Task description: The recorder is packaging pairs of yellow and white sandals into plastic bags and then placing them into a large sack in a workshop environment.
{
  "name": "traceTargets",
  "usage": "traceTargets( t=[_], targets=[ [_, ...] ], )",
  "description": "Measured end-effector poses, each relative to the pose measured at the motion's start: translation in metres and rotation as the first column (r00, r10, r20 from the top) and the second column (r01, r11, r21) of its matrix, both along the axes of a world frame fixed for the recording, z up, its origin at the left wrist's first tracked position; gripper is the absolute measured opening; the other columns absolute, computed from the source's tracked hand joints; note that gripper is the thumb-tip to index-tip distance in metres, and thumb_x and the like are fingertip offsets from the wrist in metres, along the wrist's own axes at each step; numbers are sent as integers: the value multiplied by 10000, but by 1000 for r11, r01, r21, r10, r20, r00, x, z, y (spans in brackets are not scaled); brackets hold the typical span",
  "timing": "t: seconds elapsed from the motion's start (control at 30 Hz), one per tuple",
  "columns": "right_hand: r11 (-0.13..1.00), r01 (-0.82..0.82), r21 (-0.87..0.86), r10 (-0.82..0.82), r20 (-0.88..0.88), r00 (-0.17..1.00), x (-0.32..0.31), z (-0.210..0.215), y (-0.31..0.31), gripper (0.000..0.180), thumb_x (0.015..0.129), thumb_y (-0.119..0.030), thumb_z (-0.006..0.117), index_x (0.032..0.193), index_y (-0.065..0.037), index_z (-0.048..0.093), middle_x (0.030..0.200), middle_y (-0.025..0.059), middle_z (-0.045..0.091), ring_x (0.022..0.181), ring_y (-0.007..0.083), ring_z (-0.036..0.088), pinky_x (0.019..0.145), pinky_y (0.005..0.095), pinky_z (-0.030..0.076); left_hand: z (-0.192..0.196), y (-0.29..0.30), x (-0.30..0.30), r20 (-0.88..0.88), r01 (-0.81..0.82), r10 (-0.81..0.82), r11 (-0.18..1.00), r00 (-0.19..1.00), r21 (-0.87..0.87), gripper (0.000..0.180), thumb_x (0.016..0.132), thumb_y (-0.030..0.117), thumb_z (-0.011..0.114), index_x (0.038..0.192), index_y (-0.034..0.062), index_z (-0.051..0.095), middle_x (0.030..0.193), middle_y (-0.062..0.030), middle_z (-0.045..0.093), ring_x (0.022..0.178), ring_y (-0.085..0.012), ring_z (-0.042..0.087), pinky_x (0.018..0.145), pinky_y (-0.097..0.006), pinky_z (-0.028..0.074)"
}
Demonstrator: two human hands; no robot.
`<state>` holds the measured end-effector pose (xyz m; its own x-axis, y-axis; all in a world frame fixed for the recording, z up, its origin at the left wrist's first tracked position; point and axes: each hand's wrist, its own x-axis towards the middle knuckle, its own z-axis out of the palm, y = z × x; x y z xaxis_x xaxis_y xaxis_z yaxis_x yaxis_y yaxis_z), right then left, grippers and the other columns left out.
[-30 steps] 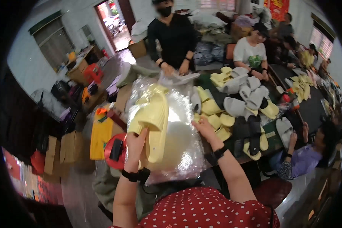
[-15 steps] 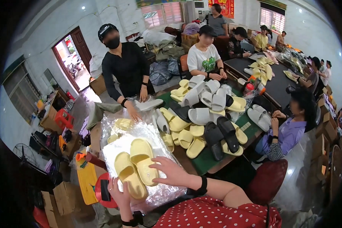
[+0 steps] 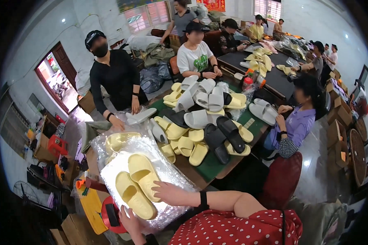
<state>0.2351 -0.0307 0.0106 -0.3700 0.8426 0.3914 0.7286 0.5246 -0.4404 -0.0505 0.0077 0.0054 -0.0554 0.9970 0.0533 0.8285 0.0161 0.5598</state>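
Two yellow slippers lie side by side on a stack of clear plastic bags (image 3: 176,184) before me. The right slipper (image 3: 142,168) reaches a little farther away from me than the left slipper (image 3: 135,199). My right hand (image 3: 170,193) rests with fingers stretched out against the near right side of the right slipper. Below the left slipper, my left hand (image 3: 129,220) lies with its fingers apart at the near edge of the bags, gripping nothing. Another yellow slipper (image 3: 117,141) shows through plastic at the far end of the stack.
A pile of yellow, grey and black slippers (image 3: 196,118) covers the green-topped table beyond. A co-worker in black (image 3: 112,79) stands across from me, one hand by the plastic. A red stool (image 3: 58,145) and a cardboard box (image 3: 79,228) stand left; a dark red chair (image 3: 280,179) is at right.
The whole scene has shifted left as my view turned. My right hand's fingers have come down closer along the right slipper's edge. The slippers stay on the bags.
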Motion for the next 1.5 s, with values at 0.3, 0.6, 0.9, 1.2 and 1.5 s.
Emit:
traceTargets(
  t=[0.3, 0.6, 0.9, 1.2, 1.5],
  targets=[
    [992, -85, 98, 96, -112, 989, 19, -9, -14, 211, 722, -26, 595, 933, -20, 604, 1111, 138, 571, 1141, 318, 507, 1009, 390, 405, -1, -10, -4, 12, 113, -114, 993, 993, 39, 502, 835, 199, 687, 1268, -23, 561, 1247, -287, 544, 1184, -430, 509, 1028, -450, 402],
    [999, -31, -30, 29, -67, 997, 15, -3, -16, 252, 796, -88, 628, 1026, 4, 583, 1255, 157, 536, 1264, 347, 452, 1064, 410, 383, -4, 11, -13, -302, 436, -356, 860, 884, 263, 556, 795, 107, 651, 1311, -47, 511, 1437, -316, 410, 1374, -456, 337, 1161, -469, 237],
    [981, 130, -140, -146, -107, 983, -2, -13, -38, 229, 788, -12, 570, 1015, 15, 553, 1215, 154, 541, 1211, 328, 499, 993, 390, 442, 14, -10, 10, -146, 505, -492, 861, 858, 66, 558, 878, 199, 561, 1340, -90, 444, 1263, -336, 509, 1169, -492, 465, 1035, -512, 353],
    [871, 278, -404, -377, -188, 907, -20, 0, -35, 290, 806, -146, 642, 1064, -32, 579, 1260, 151, 544, 1210, 320, 505, 1007, 396, 439, -17, 8, 0, -245, 482, -461, 876, 853, 29, 682, 855, 204, 596, 1412, -106, 352, 1395, -337, 425, 1298, -486, 389, 1122, -512, 291],
    [956, 233, -176, -260, -147, 954, -6, -32, -17, 244, 785, -49, 592, 1029, -39, 571, 1224, 150, 562, 1216, 320, 502, 1032, 408, 417, 13, 8, 31, 122, 471, -467, 882, 876, -7, 685, 812, 194, 613, 1402, -73, 389, 1378, -318, 455, 1299, -461, 412, 1105, -495, 324]
  ],
)
